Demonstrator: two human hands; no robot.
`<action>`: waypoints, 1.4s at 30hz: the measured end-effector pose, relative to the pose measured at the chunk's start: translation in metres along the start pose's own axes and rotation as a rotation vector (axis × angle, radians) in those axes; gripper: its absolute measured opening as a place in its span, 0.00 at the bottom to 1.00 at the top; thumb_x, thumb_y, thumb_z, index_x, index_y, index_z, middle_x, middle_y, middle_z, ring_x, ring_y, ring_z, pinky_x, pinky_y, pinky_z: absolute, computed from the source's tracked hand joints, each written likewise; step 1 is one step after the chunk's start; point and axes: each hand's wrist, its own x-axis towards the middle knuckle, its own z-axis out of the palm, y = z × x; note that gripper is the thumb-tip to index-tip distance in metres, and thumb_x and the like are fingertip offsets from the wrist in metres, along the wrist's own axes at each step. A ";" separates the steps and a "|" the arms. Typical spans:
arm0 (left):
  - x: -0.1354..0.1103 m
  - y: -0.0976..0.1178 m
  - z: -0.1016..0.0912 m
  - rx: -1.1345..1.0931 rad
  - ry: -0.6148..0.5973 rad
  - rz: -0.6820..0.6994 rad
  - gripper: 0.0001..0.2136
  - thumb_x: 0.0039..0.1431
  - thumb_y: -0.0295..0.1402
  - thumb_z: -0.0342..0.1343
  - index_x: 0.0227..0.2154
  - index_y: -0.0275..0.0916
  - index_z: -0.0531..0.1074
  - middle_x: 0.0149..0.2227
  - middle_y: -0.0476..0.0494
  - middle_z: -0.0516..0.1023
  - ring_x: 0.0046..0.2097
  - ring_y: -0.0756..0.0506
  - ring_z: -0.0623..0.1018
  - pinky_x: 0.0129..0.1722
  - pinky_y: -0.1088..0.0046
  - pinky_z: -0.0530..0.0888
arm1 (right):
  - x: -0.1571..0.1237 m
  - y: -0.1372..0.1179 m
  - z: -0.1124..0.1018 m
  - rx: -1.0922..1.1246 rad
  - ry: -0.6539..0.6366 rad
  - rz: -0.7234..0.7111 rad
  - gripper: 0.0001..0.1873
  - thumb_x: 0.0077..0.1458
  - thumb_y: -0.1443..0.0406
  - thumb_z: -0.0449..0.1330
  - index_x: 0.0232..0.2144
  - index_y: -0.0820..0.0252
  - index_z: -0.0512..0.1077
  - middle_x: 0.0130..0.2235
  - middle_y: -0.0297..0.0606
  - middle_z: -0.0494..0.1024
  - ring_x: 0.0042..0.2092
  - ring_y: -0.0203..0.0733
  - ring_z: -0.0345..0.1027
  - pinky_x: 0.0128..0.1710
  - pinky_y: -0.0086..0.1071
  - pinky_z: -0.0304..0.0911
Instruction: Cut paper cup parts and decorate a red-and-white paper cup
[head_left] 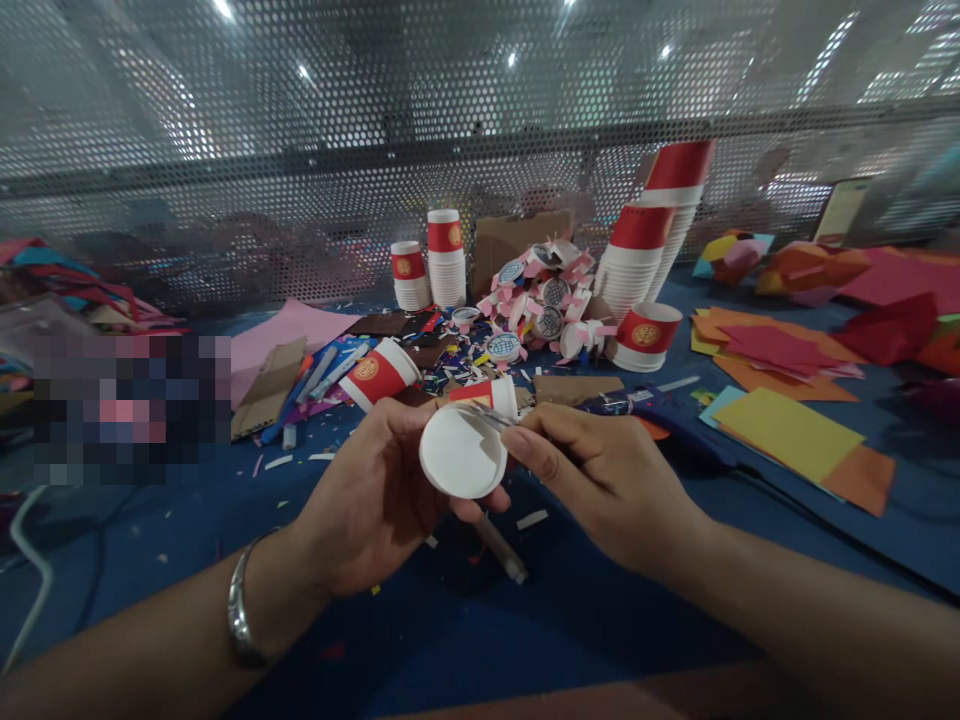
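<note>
In the head view my left hand (375,500) grips a round white paper cup base (463,452) with a shallow rim, its flat face turned towards me. My right hand (600,475) pinches a thin metal tool (489,416), which looks like scissor blades, at the upper right of that rim; its handle is hidden by my fingers. Just behind, a red and white paper cup (382,372) lies on its side, and a second cup (501,396) is partly covered by the cup base. A translucent stick (504,550) lies on the blue table below my hands.
Behind are stacks of paper cups (634,255), a heap of white discs with pink paper pieces (547,300) and a perforated metal screen (315,200). Coloured paper (795,430) and a dark cable (825,530) lie right. Markers (330,375), cardboard (270,388) and pink paper (281,340) lie left.
</note>
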 end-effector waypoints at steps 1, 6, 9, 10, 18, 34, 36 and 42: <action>0.000 0.000 0.000 0.004 0.012 -0.010 0.12 0.52 0.35 0.57 0.33 0.33 0.82 0.28 0.41 0.85 0.27 0.45 0.84 0.24 0.81 0.78 | 0.000 0.000 0.000 -0.003 0.004 -0.006 0.24 0.71 0.51 0.52 0.26 0.59 0.68 0.24 0.29 0.66 0.26 0.32 0.59 0.27 0.32 0.52; -0.002 0.003 0.002 -0.002 0.073 -0.047 0.13 0.53 0.36 0.56 0.32 0.31 0.81 0.28 0.39 0.85 0.25 0.46 0.83 0.23 0.81 0.77 | 0.000 0.000 0.000 -0.005 0.004 -0.018 0.24 0.71 0.53 0.52 0.25 0.58 0.67 0.23 0.28 0.65 0.25 0.31 0.57 0.26 0.31 0.52; -0.002 0.004 0.001 -0.020 0.087 -0.073 0.14 0.51 0.35 0.55 0.32 0.29 0.81 0.28 0.37 0.85 0.25 0.45 0.83 0.22 0.80 0.77 | 0.000 0.000 0.000 -0.005 0.002 -0.028 0.24 0.71 0.53 0.52 0.25 0.59 0.67 0.24 0.29 0.66 0.25 0.31 0.58 0.27 0.31 0.53; -0.002 0.004 0.001 -0.025 0.086 -0.079 0.15 0.51 0.35 0.55 0.32 0.28 0.81 0.28 0.36 0.85 0.25 0.45 0.83 0.23 0.80 0.77 | 0.000 0.000 0.000 -0.008 0.004 -0.030 0.24 0.71 0.53 0.52 0.25 0.59 0.67 0.23 0.29 0.65 0.25 0.31 0.58 0.26 0.31 0.52; -0.003 0.003 -0.002 -0.055 -0.020 -0.094 0.15 0.54 0.36 0.56 0.35 0.29 0.82 0.32 0.37 0.86 0.28 0.44 0.85 0.25 0.80 0.79 | -0.001 -0.001 -0.001 -0.002 0.023 -0.075 0.22 0.72 0.57 0.52 0.25 0.58 0.64 0.23 0.27 0.63 0.25 0.30 0.57 0.27 0.30 0.52; 0.002 -0.007 -0.010 0.094 -0.024 0.105 0.14 0.51 0.33 0.63 0.42 0.36 0.81 0.40 0.43 0.83 0.38 0.46 0.80 0.36 0.73 0.81 | 0.006 0.006 0.001 0.374 0.049 0.190 0.27 0.66 0.44 0.57 0.26 0.57 0.66 0.21 0.26 0.56 0.22 0.30 0.49 0.21 0.30 0.45; 0.001 -0.011 -0.014 0.242 -0.034 0.221 0.16 0.52 0.32 0.66 0.45 0.38 0.79 0.41 0.45 0.81 0.39 0.48 0.79 0.37 0.77 0.78 | 0.007 0.006 0.001 0.438 0.036 0.209 0.27 0.65 0.44 0.57 0.26 0.58 0.67 0.21 0.25 0.55 0.22 0.30 0.49 0.20 0.30 0.45; -0.003 -0.016 -0.016 0.776 0.083 0.439 0.18 0.58 0.32 0.67 0.50 0.41 0.71 0.47 0.43 0.79 0.49 0.44 0.79 0.48 0.70 0.76 | 0.009 0.003 0.004 0.693 -0.069 0.256 0.25 0.61 0.45 0.64 0.26 0.58 0.67 0.22 0.23 0.55 0.21 0.28 0.43 0.19 0.29 0.42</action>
